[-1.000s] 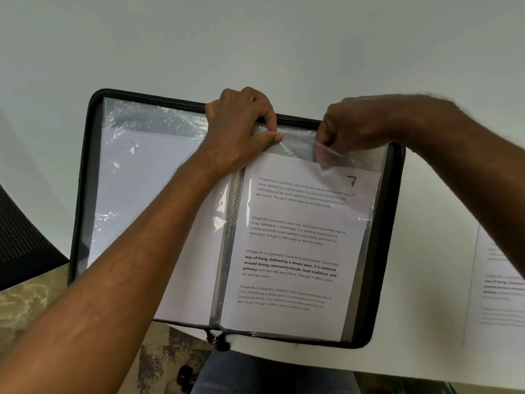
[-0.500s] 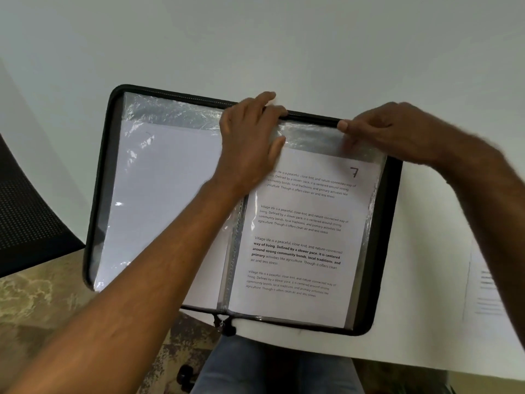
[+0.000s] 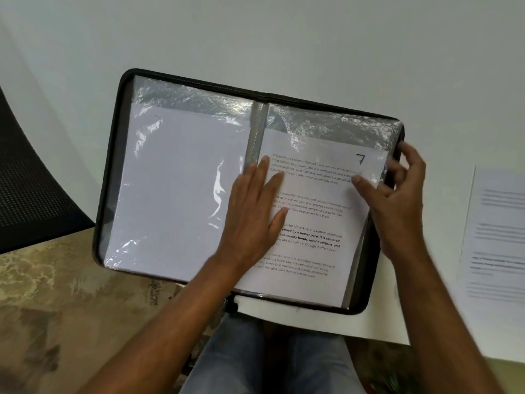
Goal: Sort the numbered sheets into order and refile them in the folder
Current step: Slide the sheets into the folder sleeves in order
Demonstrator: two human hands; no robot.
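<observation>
White table [image 3: 284, 38] with the zip folder [image 3: 119, 172] lying open. Sheet 7 [image 3: 318, 223] sits in the right-hand plastic sleeve [image 3: 335, 123]. Left hand [image 3: 252, 211] presses flat, fingers straight; right hand [image 3: 397, 200] pinches the sleeve's outer edge. Thin, floppy, slippery stuff, so I'd grab the edge.

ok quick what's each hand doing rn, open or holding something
Left hand: open, flat on the sheet marked 7.
Right hand: fingers curled at the sleeve's right edge; whether it grips cannot be told.
</observation>
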